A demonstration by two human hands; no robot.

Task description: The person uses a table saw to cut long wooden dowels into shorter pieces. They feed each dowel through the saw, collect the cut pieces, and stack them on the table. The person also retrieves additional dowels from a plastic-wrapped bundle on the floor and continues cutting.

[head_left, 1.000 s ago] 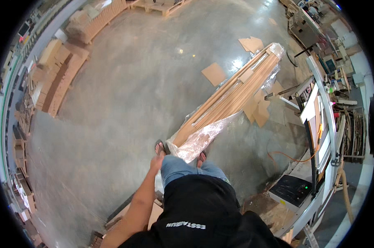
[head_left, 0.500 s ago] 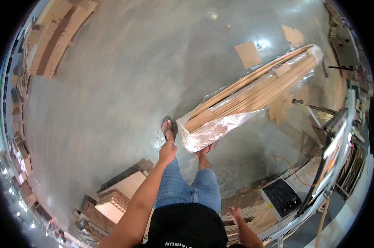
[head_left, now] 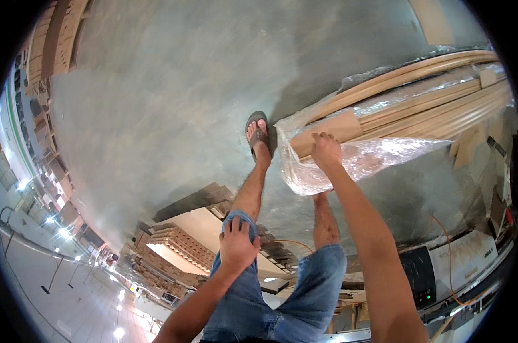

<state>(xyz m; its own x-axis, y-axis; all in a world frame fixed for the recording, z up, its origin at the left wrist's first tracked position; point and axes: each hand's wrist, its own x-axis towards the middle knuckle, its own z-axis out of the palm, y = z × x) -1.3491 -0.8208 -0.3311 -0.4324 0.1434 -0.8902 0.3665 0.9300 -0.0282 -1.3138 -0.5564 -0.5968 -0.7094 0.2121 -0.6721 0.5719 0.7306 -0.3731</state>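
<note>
A long bundle of light-brown wood strips (head_left: 425,97) lies on the floor at the right, in clear plastic wrap (head_left: 379,160) that is open along its top. A piece of cardboard (head_left: 345,123) sits across the strips at the bundle's near end. Over this piece's lower edge is my right hand (head_left: 327,151), its fingers loosely bent and apart; whether they touch the cardboard I cannot tell. My left hand (head_left: 237,246) rests on my left knee, fingers spread over the denim shorts (head_left: 316,274).
Stacked wooden pieces (head_left: 179,246) and a pale board (head_left: 199,223) stand to the left of my legs. A black-and-white machine (head_left: 419,274) with a green light and an orange hose (head_left: 449,257) is at lower right. Flat cardboard (head_left: 431,23) lies beyond the bundle.
I have bent lower and the bundle appears nearer. My right hand has moved from beside my hip up to the bundle's near end. My left hand now rests on my knee.
</note>
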